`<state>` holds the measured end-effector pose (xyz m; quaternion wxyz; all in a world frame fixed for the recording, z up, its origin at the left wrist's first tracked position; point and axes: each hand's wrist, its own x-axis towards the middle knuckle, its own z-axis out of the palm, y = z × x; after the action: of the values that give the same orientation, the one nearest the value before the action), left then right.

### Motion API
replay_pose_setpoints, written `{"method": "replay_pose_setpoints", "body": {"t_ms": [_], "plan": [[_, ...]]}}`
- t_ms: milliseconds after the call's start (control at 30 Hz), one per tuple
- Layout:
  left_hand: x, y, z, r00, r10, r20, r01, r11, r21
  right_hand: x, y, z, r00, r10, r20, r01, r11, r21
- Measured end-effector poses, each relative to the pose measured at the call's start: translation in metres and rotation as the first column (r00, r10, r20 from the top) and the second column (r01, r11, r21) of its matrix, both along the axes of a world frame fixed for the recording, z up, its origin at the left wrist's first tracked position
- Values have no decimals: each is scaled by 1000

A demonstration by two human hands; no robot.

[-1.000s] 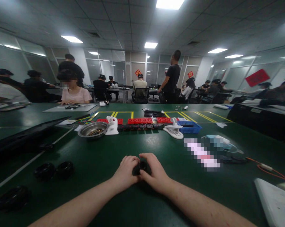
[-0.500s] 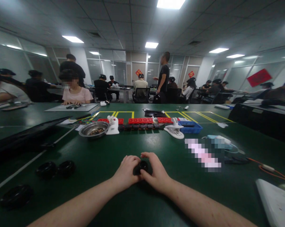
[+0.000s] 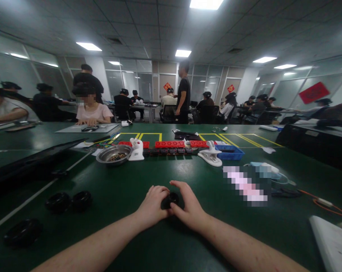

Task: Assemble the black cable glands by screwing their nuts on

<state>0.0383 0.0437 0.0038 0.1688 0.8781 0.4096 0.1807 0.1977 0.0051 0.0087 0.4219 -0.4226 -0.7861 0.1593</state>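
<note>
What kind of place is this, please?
Probably an open-plan assembly workroom. People sit working at long tables covered in green mats. On this one lie a metal bowl of small parts and rows of red components, and both hands hold a small black part.

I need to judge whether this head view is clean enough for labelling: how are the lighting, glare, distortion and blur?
Head view: ceiling panels light the room evenly; soft glare on the green table; wide-angle bending toward the edges; a pixelated patch covers something on the right; both hands, left hand and right hand, are sharp, but the small black part between them is dark and lacks detail.
</note>
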Motion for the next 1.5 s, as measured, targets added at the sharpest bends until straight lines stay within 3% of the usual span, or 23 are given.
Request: {"method": "replay_pose_setpoints", "body": {"t_ms": [233, 467, 733, 1000, 1267, 1500], "plan": [[0, 1, -2, 1000, -19, 21, 19, 999, 26, -2, 2, -2, 997, -76, 11, 76, 997, -23], [-1, 2, -3, 999, -5, 33, 4, 1000, 21, 0, 1, 0, 999, 50, 11, -50, 999, -12], [-1, 0, -2, 999, -24, 33, 23, 999, 31, -2, 3, -2, 995, -96, 23, 96, 995, 5], [-1, 2, -4, 999, -24, 43, 22, 999, 35, -1, 1, -1, 1000, -5, 15, 4, 1000, 13], [-1, 1, -2, 998, -30, 46, 28, 999, 36, -2, 4, -4, 993, -121, 16, 121, 993, 2], [-1, 4, -8, 997, -21, 74, 18, 999, 48, -1, 1, -1, 1000, 19, 8, -19, 1000, 3]]}}
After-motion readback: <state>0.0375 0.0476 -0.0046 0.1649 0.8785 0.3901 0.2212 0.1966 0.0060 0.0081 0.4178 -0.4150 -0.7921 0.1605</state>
